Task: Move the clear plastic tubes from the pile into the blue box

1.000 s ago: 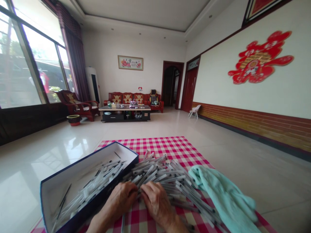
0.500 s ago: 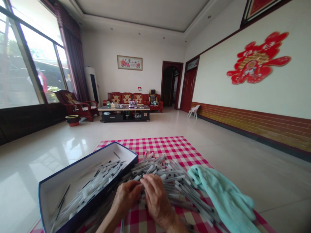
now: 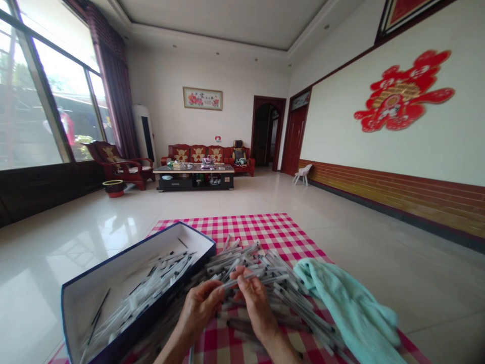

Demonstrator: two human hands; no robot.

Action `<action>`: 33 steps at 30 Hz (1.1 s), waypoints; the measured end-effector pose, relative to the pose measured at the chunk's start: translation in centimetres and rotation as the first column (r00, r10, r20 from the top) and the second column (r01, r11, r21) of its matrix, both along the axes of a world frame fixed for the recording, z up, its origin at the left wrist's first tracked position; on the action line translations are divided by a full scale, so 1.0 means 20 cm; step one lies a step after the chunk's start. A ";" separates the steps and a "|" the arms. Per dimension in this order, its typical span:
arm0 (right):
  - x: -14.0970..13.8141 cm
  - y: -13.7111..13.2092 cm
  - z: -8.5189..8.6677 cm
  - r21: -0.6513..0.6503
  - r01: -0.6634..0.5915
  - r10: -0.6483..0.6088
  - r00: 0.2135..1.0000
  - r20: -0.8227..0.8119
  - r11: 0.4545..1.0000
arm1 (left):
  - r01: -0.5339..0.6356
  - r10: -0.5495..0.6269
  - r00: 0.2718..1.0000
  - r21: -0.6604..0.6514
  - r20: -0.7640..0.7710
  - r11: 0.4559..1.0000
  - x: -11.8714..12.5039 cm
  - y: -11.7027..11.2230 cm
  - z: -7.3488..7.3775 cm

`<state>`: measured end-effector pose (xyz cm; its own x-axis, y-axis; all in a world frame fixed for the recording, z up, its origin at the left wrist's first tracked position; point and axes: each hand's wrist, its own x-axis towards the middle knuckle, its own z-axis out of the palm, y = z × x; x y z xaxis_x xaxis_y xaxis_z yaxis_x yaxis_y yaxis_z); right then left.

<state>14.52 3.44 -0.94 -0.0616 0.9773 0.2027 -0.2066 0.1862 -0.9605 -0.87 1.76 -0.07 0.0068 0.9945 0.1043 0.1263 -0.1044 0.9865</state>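
Observation:
A heap of clear pens (image 3: 265, 283) with dark tips lies on a red-and-white checked tablecloth (image 3: 261, 227). My left hand (image 3: 200, 308) and my right hand (image 3: 257, 303) are raised just above the heap, fingers pinched on the two ends of one pen (image 3: 237, 281) held level between them. To the left stands a long blue-edged white box (image 3: 125, 273) with several more pens (image 3: 151, 288) inside.
A pale green towel (image 3: 348, 308) lies crumpled on the table's right side. Beyond is a wide tiled floor, with a low coffee table (image 3: 195, 177), red sofa (image 3: 208, 152) and armchair (image 3: 117, 164) far back, and windows at the left.
Both hands were pressed palm-down into the pen heap; they have turned up and lifted, with one pen now pinched between them.

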 end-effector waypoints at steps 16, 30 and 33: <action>-0.08 0.02 0.02 -0.076 -0.023 0.010 0.985 -0.173 0.997 | 0.078 0.161 0.729 0.314 -0.665 0.946 0.16 -0.02 0.01; -0.18 0.07 0.02 -0.222 -0.064 -0.072 0.828 -0.557 0.973 | -0.113 0.203 0.705 0.176 -0.679 0.978 0.29 -0.12 -0.01; -0.18 0.09 0.00 -0.282 -0.062 -0.112 0.819 -0.562 0.957 | -0.094 0.195 0.741 0.188 -0.642 0.978 0.28 -0.13 0.01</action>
<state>10.98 5.32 -0.90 0.0041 0.9965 -0.0839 -0.7284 -0.0545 -0.6830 4.75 -0.80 0.06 -0.0195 0.9655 0.2597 0.7589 -0.1548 0.6326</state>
